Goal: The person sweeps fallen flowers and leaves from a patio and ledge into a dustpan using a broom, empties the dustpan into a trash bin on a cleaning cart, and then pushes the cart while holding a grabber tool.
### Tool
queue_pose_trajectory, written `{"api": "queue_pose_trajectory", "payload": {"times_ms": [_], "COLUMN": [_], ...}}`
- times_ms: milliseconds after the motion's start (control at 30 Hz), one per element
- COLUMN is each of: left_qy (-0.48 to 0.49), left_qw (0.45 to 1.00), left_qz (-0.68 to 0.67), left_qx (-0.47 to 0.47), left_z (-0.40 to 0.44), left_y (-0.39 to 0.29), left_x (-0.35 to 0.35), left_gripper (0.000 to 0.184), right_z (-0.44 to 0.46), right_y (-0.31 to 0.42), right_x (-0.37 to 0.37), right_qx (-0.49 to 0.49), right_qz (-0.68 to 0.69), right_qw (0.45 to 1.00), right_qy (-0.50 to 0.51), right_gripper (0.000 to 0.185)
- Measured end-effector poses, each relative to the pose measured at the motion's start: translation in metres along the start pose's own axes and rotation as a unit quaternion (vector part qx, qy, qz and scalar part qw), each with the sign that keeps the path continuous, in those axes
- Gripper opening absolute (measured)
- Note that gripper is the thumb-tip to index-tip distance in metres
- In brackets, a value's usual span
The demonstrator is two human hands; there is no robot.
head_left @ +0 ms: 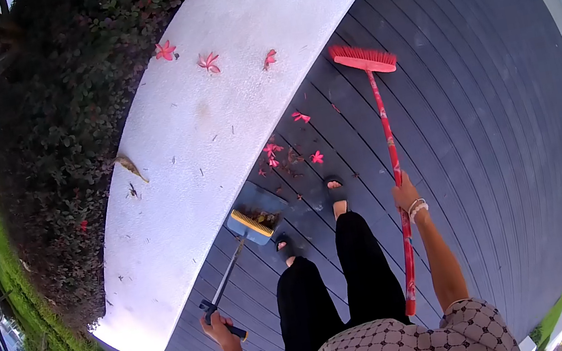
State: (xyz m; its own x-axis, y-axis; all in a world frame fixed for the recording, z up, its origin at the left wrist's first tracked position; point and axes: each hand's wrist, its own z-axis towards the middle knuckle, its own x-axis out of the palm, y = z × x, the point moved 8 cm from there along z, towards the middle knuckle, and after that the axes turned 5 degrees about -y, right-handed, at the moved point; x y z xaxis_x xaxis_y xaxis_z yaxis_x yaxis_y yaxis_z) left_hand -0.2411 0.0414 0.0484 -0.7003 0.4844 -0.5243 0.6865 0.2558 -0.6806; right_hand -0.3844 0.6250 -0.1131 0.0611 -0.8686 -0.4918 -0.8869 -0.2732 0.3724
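My left hand is closed around the dark handle of a long-handled dustpan. The pan is grey-blue with a yellow toothed edge, holds some brown debris, and rests on the deck by my left foot. In my right hand is the red pole of a broom, gripped partway along. The broom's red bristle head is out ahead on the right, apart from the fallen flowers. Several pink flowers and dry brown leaf bits lie on the deck between the dustpan and the broom head.
Grey deck boards run beneath my feet. A curved white ledge borders them on the left, with three pink flowers and a curled dry leaf on top. Beyond it grows a dark hedge.
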Motion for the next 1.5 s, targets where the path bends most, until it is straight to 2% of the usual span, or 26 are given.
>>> {"api": "queue_pose_trajectory", "payload": {"times_ms": [33, 100, 167, 300, 367, 400, 467, 567, 633, 667, 700, 767, 833, 867, 933, 1033, 1167, 1233, 1267, 1333, 1400, 1500], "left_qy": [0.005, 0.036, 0.067, 0.108, 0.111, 0.106, 0.119, 0.136, 0.156, 0.16, 0.164, 0.185, 0.194, 0.211, 0.231, 0.214, 0.205, 0.203, 0.192, 0.181, 0.169, 0.174], "left_qw": [1.0, 0.999, 0.997, 0.993, 0.993, 0.992, 0.991, 0.986, 0.983, 0.984, 0.983, 0.983, 0.98, 0.977, 0.972, 0.977, 0.979, 0.979, 0.981, 0.983, 0.985, 0.984], "left_qz": [0.001, -0.025, -0.033, -0.052, -0.052, -0.062, -0.064, -0.09, -0.091, -0.077, -0.075, 0.01, 0.034, 0.019, 0.012, 0.011, -0.013, -0.025, -0.028, -0.029, -0.033, -0.038], "left_qx": [0.005, -0.016, -0.006, -0.015, -0.006, 0.002, -0.005, -0.021, -0.037, -0.025, -0.025, 0.006, 0.016, 0.021, 0.026, 0.01, -0.002, -0.012, -0.019, -0.023, -0.018, -0.005], "left_z": [0.005, 0.016, 0.027, 0.041, 0.048, 0.053, 0.056, 0.043, 0.039, 0.044, 0.048, 0.052, 0.056, 0.054, 0.048, 0.038, 0.036, 0.033, 0.031, 0.025, 0.018, 0.016], "left_y": [0.0, 0.006, 0.011, 0.016, 0.018, 0.021, 0.024, 0.023, 0.029, 0.033, 0.035, 0.033, 0.034, 0.032, 0.024, 0.018, 0.015, 0.02, 0.025, 0.029, 0.031, 0.029], "left_x": [0.004, 0.009, 0.004, -0.01, -0.023, -0.029, -0.035, -0.033, -0.033, -0.041, -0.048, -0.055, -0.054, -0.048, -0.039, -0.029, -0.019, -0.014, -0.013, -0.008, -0.006, -0.001], "left_gripper": [0.045, 0.043, 0.036, 0.04, 0.039, 0.037, 0.038, 0.041, 0.042, 0.04, 0.04, 0.039, 0.038, 0.038, 0.039, 0.041, 0.045, 0.046, 0.047, 0.047, 0.046, 0.046], "right_z": [-0.012, -0.047, -0.094, -0.247, -0.291, -0.311, -0.365, -0.38, -0.341, -0.304, -0.269, -0.187, -0.125, -0.115, -0.128, -0.203, -0.339, -0.379, -0.374, -0.351, -0.292, -0.185], "right_y": [-0.009, -0.044, -0.095, -0.115, -0.134, -0.131, -0.126, -0.152, -0.128, -0.137, -0.132, -0.124, -0.127, -0.122, -0.13, -0.166, -0.182, -0.184, -0.18, -0.165, -0.141, -0.138], "right_x": [0.021, 0.065, 0.114, 0.161, 0.168, 0.157, 0.155, 0.149, 0.12, 0.117, 0.111, 0.105, 0.109, 0.111, 0.128, 0.15, 0.125, 0.122, 0.122, 0.118, 0.115, 0.145], "right_qx": [0.001, -0.032, -0.198, 0.027, -0.054, -0.055, -0.031, -0.047, -0.027, -0.05, -0.019, -0.071, -0.027, -0.001, 0.034, 0.018, 0.097, 0.137, 0.135, 0.078, 0.005, -0.07], "right_qz": [0.006, -0.11, -0.218, -0.232, -0.261, -0.266, -0.205, -0.158, -0.077, -0.014, 0.026, 0.038, 0.029, -0.004, -0.034, -0.11, -0.008, 0.058, 0.055, 0.049, -0.001, -0.082], "right_qw": [1.0, 0.993, 0.955, 0.957, 0.943, 0.942, 0.935, 0.963, 0.992, 0.996, 0.997, 0.997, 0.998, 0.998, 0.997, 0.993, 0.968, 0.949, 0.948, 0.974, 0.993, 0.994], "right_qy": [-0.003, 0.015, -0.029, 0.175, 0.201, 0.199, 0.286, 0.211, 0.096, 0.067, 0.063, 0.002, -0.057, -0.055, -0.053, 0.026, 0.23, 0.279, 0.282, 0.206, 0.117, 0.008], "right_gripper": [0.058, 0.061, 0.064, 0.063, 0.062, 0.062, 0.061, 0.058, 0.056, 0.055, 0.051, 0.038, 0.036, 0.037, 0.038, 0.046, 0.059, 0.059, 0.059, 0.056, 0.05, 0.056]}}
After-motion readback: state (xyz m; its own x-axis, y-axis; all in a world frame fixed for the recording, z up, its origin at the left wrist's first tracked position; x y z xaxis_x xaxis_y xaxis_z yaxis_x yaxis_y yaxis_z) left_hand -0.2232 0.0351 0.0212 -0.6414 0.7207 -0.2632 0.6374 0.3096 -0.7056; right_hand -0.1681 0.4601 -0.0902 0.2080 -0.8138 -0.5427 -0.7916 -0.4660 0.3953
